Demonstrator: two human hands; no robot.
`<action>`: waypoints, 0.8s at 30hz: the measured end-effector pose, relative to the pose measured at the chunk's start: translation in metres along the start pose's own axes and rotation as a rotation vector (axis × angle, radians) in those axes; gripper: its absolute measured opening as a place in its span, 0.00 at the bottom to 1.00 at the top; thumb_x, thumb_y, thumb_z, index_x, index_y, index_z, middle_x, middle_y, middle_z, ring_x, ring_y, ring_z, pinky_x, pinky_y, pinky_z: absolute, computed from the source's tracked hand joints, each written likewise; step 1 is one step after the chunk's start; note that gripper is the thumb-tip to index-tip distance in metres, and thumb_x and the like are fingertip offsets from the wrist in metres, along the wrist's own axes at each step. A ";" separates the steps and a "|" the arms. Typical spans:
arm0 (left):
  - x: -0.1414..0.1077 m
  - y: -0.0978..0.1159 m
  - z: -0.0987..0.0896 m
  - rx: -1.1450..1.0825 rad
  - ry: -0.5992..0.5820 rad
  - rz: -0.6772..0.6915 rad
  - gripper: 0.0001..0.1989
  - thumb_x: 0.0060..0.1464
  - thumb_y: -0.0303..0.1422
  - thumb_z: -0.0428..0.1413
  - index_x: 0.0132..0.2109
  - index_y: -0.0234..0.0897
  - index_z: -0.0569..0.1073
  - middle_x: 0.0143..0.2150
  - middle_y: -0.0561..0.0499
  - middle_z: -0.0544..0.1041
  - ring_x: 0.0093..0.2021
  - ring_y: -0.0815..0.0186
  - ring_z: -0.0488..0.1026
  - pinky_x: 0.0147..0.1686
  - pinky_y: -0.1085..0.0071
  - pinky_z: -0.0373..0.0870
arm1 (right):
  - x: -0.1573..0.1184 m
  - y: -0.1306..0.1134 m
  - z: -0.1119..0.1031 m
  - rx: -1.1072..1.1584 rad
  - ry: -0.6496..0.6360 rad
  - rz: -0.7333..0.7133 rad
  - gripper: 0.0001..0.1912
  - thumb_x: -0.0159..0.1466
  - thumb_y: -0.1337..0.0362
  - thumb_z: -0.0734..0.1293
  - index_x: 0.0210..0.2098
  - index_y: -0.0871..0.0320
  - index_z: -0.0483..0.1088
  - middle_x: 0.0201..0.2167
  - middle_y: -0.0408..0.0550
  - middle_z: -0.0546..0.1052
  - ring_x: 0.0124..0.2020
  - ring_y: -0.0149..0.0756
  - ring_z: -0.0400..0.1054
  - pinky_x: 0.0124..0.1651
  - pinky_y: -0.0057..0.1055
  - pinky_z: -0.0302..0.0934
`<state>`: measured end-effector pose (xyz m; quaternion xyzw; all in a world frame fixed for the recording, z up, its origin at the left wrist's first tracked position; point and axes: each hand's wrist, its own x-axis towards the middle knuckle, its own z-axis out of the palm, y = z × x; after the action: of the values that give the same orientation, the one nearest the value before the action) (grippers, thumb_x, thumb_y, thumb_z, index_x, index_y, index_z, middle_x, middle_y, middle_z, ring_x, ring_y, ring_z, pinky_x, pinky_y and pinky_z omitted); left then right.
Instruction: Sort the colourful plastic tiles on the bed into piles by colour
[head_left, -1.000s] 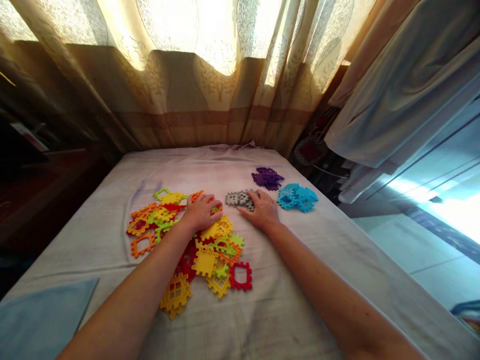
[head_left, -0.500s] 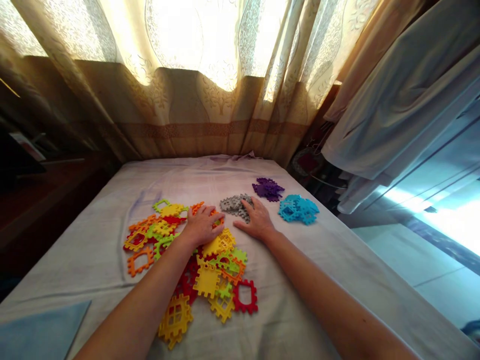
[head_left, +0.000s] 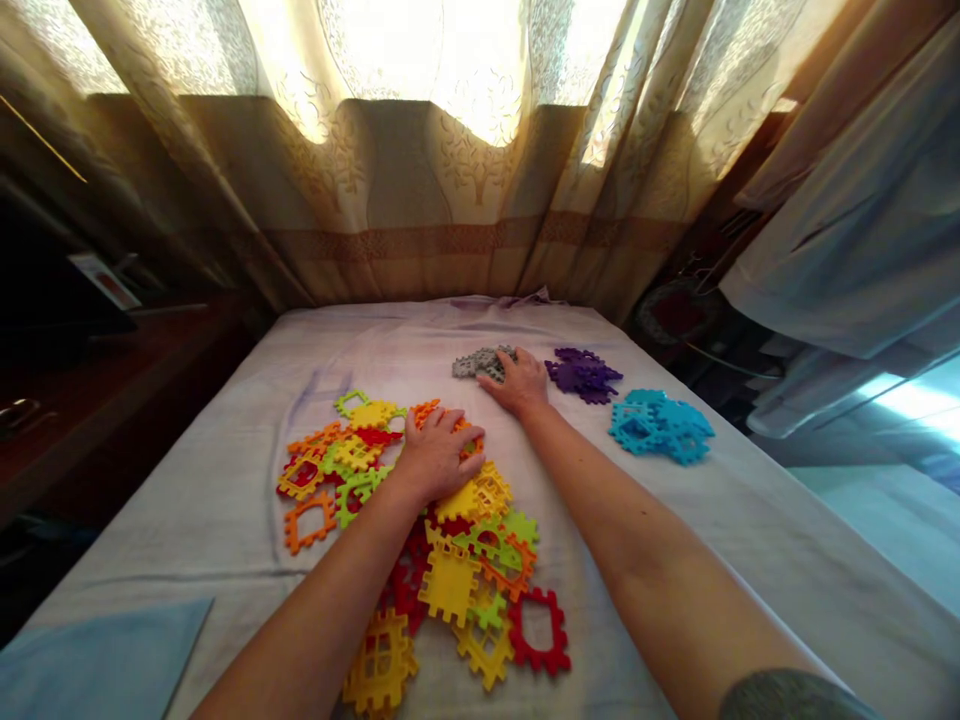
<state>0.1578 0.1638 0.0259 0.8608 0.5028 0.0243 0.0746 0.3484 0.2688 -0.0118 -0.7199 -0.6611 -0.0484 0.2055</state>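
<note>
My left hand (head_left: 441,455) lies with fingers spread on a mixed pile of plastic interlocking tiles, over some orange pieces (head_left: 426,412). Yellow tiles (head_left: 450,580), green tiles (head_left: 360,490) and a red frame tile (head_left: 540,632) belong to the same pile, partly under my left forearm. Farther off, my right hand (head_left: 519,382) rests with its fingers apart at the right side of a small heap of grey tiles (head_left: 474,364). Its fingertips touch the grey pieces.
Purple tiles (head_left: 583,374) form a heap right of my right hand, and blue tiles (head_left: 660,425) lie nearer the bed's right edge. A light blue flat item (head_left: 105,655) lies at the lower left. Curtains (head_left: 405,200) hang behind the sheet-covered surface (head_left: 225,450); clothes (head_left: 840,250) hang at right.
My right hand has pushed the grey heap farther away, toward the curtain. My left hand stays on the mixed pile. The view has shifted slightly.
</note>
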 end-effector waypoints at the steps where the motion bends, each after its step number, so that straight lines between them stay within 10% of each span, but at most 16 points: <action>1: 0.000 0.000 0.000 -0.001 0.001 0.001 0.22 0.62 0.49 0.47 0.60 0.57 0.70 0.69 0.48 0.63 0.69 0.47 0.55 0.64 0.32 0.42 | 0.001 0.000 0.000 -0.009 0.025 -0.040 0.34 0.64 0.44 0.63 0.65 0.55 0.64 0.67 0.63 0.60 0.65 0.56 0.54 0.64 0.55 0.45; 8: -0.001 0.001 -0.001 -0.010 -0.003 -0.001 0.21 0.62 0.48 0.48 0.60 0.58 0.70 0.69 0.50 0.63 0.69 0.47 0.55 0.64 0.32 0.41 | 0.003 -0.006 -0.002 -0.051 -0.034 -0.507 0.22 0.67 0.52 0.63 0.59 0.46 0.70 0.71 0.49 0.56 0.71 0.49 0.44 0.69 0.53 0.32; 15: 0.000 0.000 0.000 -0.003 -0.006 0.002 0.22 0.62 0.48 0.47 0.61 0.57 0.69 0.70 0.50 0.62 0.69 0.45 0.55 0.64 0.31 0.41 | -0.009 -0.008 -0.005 0.015 0.050 -0.325 0.22 0.68 0.57 0.60 0.58 0.55 0.71 0.67 0.57 0.62 0.69 0.51 0.49 0.68 0.54 0.35; 24: 0.005 -0.001 -0.006 0.014 -0.119 -0.022 0.28 0.64 0.50 0.42 0.67 0.51 0.60 0.73 0.46 0.55 0.73 0.49 0.49 0.66 0.36 0.37 | -0.101 -0.003 -0.038 0.102 0.020 -0.271 0.22 0.69 0.57 0.58 0.58 0.56 0.71 0.65 0.57 0.65 0.67 0.49 0.53 0.66 0.48 0.46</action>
<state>0.1586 0.1688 0.0312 0.8557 0.5070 -0.0316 0.0987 0.3410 0.1610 -0.0115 -0.6122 -0.7518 -0.0489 0.2400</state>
